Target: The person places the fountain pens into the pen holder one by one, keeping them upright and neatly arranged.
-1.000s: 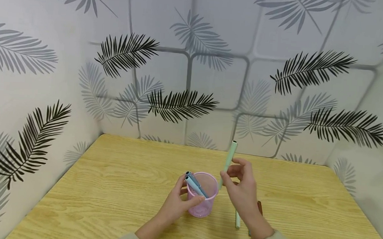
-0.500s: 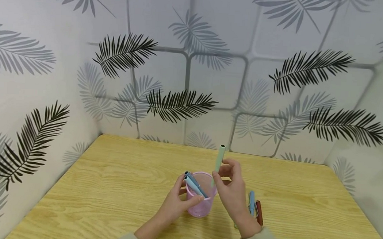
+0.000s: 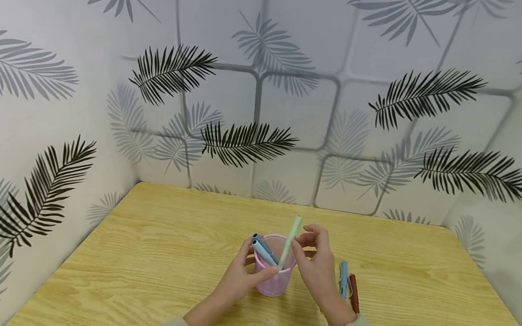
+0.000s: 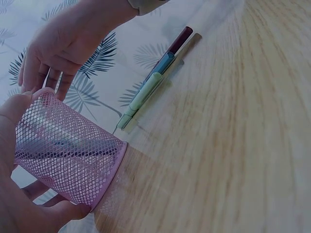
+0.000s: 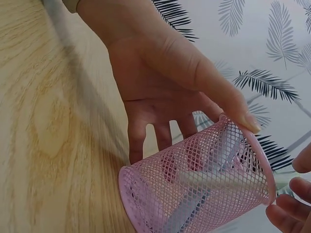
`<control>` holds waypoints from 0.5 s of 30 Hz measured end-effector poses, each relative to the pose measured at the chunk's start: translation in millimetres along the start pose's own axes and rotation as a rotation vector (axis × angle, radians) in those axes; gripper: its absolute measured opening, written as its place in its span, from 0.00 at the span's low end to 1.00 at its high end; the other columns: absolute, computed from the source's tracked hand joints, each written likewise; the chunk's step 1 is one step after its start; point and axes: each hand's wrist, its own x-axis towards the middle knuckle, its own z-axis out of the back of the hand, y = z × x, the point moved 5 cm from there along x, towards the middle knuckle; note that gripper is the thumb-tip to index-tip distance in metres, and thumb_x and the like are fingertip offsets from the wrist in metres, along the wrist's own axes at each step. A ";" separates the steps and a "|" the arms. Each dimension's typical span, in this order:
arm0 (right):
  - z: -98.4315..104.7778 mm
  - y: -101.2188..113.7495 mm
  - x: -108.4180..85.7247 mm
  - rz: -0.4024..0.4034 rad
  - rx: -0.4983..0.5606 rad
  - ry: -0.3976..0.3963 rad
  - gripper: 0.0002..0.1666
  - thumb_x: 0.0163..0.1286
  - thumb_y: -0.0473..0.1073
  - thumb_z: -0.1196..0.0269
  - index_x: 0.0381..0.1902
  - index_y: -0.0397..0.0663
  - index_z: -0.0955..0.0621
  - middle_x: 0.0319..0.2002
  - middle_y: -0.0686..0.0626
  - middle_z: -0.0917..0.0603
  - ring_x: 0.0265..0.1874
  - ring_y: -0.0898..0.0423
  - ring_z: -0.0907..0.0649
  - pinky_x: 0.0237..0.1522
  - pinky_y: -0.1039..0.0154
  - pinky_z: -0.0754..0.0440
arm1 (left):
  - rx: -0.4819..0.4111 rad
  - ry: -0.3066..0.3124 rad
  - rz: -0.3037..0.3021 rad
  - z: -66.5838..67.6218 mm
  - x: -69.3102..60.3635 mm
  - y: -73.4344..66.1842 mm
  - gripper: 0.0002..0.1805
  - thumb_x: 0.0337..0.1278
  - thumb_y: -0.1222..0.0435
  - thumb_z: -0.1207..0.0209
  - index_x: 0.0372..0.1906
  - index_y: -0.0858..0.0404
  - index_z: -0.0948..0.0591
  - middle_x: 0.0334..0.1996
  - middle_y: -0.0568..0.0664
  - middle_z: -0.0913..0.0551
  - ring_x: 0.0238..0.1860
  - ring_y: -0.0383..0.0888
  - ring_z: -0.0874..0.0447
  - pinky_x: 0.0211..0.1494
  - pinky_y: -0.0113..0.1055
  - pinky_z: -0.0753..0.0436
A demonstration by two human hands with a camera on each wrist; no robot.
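My left hand (image 3: pixel 240 276) grips a pink mesh pen cup (image 3: pixel 273 285), thumb at the rim and fingers round its far side. The cup stands upright on the table. Inside lean a light blue pen (image 3: pixel 263 253) and a darker blue pen (image 3: pixel 261 242), both tilted left. A mint green pen (image 3: pixel 291 238) leans right in the cup, its lower part behind the rim. Beside its upper part is my right hand (image 3: pixel 319 266), thumb and fingers parted. In the right wrist view, the right-hand fingers (image 5: pixel 291 208) show a gap from the thumb near the cup's mouth.
Right of the cup, a blue pen (image 3: pixel 343 277) and a dark red pen (image 3: pixel 354 292) lie on the wooden table (image 3: pixel 171 237). Another green pen (image 4: pixel 141 94) lies beside them in the left wrist view. A leaf-patterned wall (image 3: pixel 228 106) borders the table's back.
My right hand has moved left and lowered the mint green pen into the cup, then loosened its fingers from it. The pen now leans against the rim. My left hand keeps its grip.
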 end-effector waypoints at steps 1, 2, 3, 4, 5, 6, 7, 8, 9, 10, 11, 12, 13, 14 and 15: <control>-0.9 -5.8 -0.2 -0.001 0.001 0.000 0.21 0.60 0.26 0.39 0.50 0.33 0.32 0.33 0.41 0.23 0.35 0.48 0.21 0.33 0.65 0.22 | -0.001 0.002 0.000 -0.1 0.3 -0.1 0.41 0.52 0.58 0.35 0.69 0.56 0.42 0.56 0.60 0.34 0.57 0.62 0.33 0.51 0.52 0.25; -1.7 -11.9 -0.4 -0.002 0.001 0.000 0.21 0.60 0.26 0.39 0.50 0.35 0.32 0.34 0.42 0.23 0.35 0.49 0.21 0.33 0.65 0.22 | -0.003 0.005 -0.002 -0.2 0.7 -0.2 0.41 0.52 0.58 0.35 0.69 0.56 0.42 0.56 0.60 0.34 0.57 0.63 0.34 0.51 0.52 0.26; -2.6 -17.6 -0.7 0.001 0.000 0.001 0.21 0.60 0.27 0.38 0.50 0.36 0.32 0.34 0.43 0.23 0.35 0.49 0.21 0.33 0.65 0.22 | -0.003 0.007 -0.002 -0.4 1.0 -0.1 0.41 0.52 0.58 0.35 0.69 0.56 0.43 0.57 0.60 0.34 0.57 0.64 0.34 0.51 0.53 0.26; -3.3 -22.7 -1.0 0.005 -0.005 0.003 0.21 0.61 0.28 0.38 0.51 0.37 0.32 0.34 0.44 0.23 0.35 0.50 0.21 0.33 0.65 0.22 | -0.004 0.010 -0.003 -0.5 1.4 0.0 0.41 0.53 0.59 0.36 0.69 0.56 0.43 0.57 0.60 0.34 0.57 0.64 0.34 0.51 0.53 0.26; -3.9 -27.7 -1.3 0.011 -0.010 0.004 0.22 0.61 0.29 0.38 0.51 0.38 0.32 0.34 0.45 0.23 0.35 0.51 0.22 0.33 0.65 0.22 | -0.003 0.011 -0.005 -0.6 1.7 0.0 0.41 0.53 0.59 0.36 0.69 0.56 0.43 0.57 0.60 0.34 0.57 0.64 0.34 0.51 0.53 0.26; -4.5 -33.5 -1.3 0.010 -0.008 0.005 0.22 0.61 0.30 0.37 0.51 0.40 0.32 0.34 0.46 0.23 0.36 0.52 0.22 0.33 0.64 0.22 | -0.003 0.012 -0.006 -0.6 2.0 0.1 0.41 0.53 0.59 0.36 0.69 0.56 0.43 0.57 0.60 0.34 0.57 0.65 0.34 0.51 0.53 0.26; -4.4 -35.6 -1.6 0.017 -0.007 0.006 0.22 0.61 0.30 0.37 0.51 0.41 0.31 0.35 0.47 0.23 0.35 0.53 0.22 0.32 0.64 0.22 | -0.001 0.012 -0.007 -0.7 2.2 0.2 0.41 0.53 0.59 0.35 0.69 0.56 0.43 0.57 0.60 0.34 0.57 0.65 0.34 0.51 0.53 0.26; -4.1 -37.3 -2.0 0.021 -0.008 0.008 0.21 0.61 0.31 0.37 0.51 0.42 0.31 0.35 0.48 0.23 0.35 0.54 0.22 0.32 0.64 0.22 | -0.001 0.012 -0.007 -0.7 2.3 0.2 0.41 0.52 0.59 0.35 0.69 0.56 0.43 0.57 0.61 0.34 0.57 0.65 0.34 0.51 0.53 0.26; -3.6 -38.3 -2.3 0.024 -0.008 0.009 0.21 0.61 0.31 0.37 0.51 0.43 0.31 0.35 0.49 0.23 0.35 0.54 0.22 0.32 0.64 0.22 | 0.000 0.011 -0.008 -0.6 2.4 0.1 0.41 0.52 0.58 0.35 0.69 0.57 0.43 0.57 0.61 0.34 0.57 0.65 0.34 0.51 0.53 0.26; -3.0 -39.1 -2.6 0.022 -0.005 0.010 0.21 0.62 0.32 0.37 0.51 0.44 0.31 0.35 0.49 0.23 0.35 0.55 0.22 0.33 0.64 0.22 | 0.001 0.009 -0.007 -0.6 2.4 0.2 0.42 0.52 0.58 0.35 0.69 0.57 0.43 0.57 0.61 0.34 0.57 0.65 0.34 0.51 0.53 0.26; -2.3 -40.2 -2.5 0.019 0.002 0.009 0.21 0.62 0.32 0.37 0.51 0.44 0.31 0.35 0.49 0.22 0.35 0.55 0.21 0.32 0.64 0.22 | 0.001 0.007 -0.006 -0.5 2.3 0.2 0.42 0.52 0.58 0.35 0.69 0.57 0.43 0.57 0.61 0.34 0.57 0.65 0.34 0.51 0.53 0.26; -0.3 -35.7 -2.7 0.010 0.007 0.009 0.20 0.62 0.31 0.38 0.50 0.43 0.30 0.34 0.48 0.22 0.35 0.54 0.21 0.33 0.63 0.22 | 0.003 0.005 -0.005 -0.6 2.1 0.1 0.42 0.52 0.58 0.35 0.69 0.57 0.43 0.57 0.61 0.34 0.57 0.65 0.34 0.51 0.52 0.25; 1.8 -30.8 -2.9 0.007 0.003 0.008 0.20 0.62 0.30 0.38 0.50 0.41 0.30 0.34 0.47 0.22 0.35 0.53 0.21 0.32 0.64 0.22 | 0.006 0.005 -0.005 -0.6 1.9 0.1 0.42 0.52 0.58 0.35 0.69 0.57 0.43 0.57 0.61 0.34 0.57 0.65 0.34 0.51 0.52 0.25; 3.8 -26.7 -3.2 0.006 -0.002 0.004 0.19 0.61 0.29 0.38 0.50 0.39 0.30 0.34 0.46 0.22 0.35 0.52 0.21 0.32 0.64 0.22 | 0.007 0.003 -0.004 -0.6 1.8 0.1 0.42 0.52 0.58 0.35 0.69 0.57 0.43 0.56 0.61 0.34 0.57 0.65 0.33 0.51 0.52 0.25; 5.3 -26.1 -3.0 0.005 -0.004 -0.001 0.19 0.61 0.28 0.39 0.50 0.37 0.30 0.34 0.45 0.22 0.35 0.51 0.21 0.32 0.64 0.23 | 0.010 0.002 -0.005 -0.6 1.6 0.0 0.42 0.52 0.57 0.35 0.69 0.58 0.43 0.56 0.61 0.34 0.57 0.64 0.33 0.51 0.52 0.25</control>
